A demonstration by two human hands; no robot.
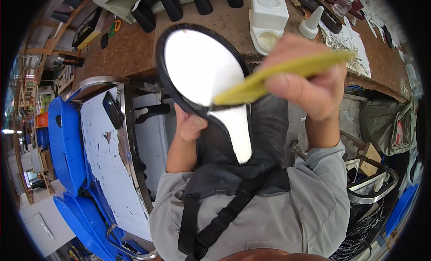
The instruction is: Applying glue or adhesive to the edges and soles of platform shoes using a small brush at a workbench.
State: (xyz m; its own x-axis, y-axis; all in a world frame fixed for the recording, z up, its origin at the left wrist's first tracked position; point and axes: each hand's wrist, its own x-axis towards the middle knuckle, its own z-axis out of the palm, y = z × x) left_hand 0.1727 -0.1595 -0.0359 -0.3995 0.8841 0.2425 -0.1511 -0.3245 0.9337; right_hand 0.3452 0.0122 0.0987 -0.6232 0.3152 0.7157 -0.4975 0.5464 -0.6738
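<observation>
A black paddle-shaped piece (162, 77) with a white oval face and a white tapering tail is tilted up before me. My left hand (191, 124) grips it from below, thumb near the narrow neck and the other fingers mostly hidden behind it. Above its right side, my right hand (310, 81) pinches a thin yellow flat piece (269, 81), long and pointed at its ends. Its left tip lies over the white face near the neck; whether they touch I cannot tell. The right hand is slightly blurred.
Along the brown workbench (130, 50) stand several black pieces (170, 5), a white container (269, 12), a cone-tipped white bottle (311, 23) and a clear bottle (343, 4). On my left are a worn white-topped cart (105, 140), a phone (113, 109) and blue bins (67, 144).
</observation>
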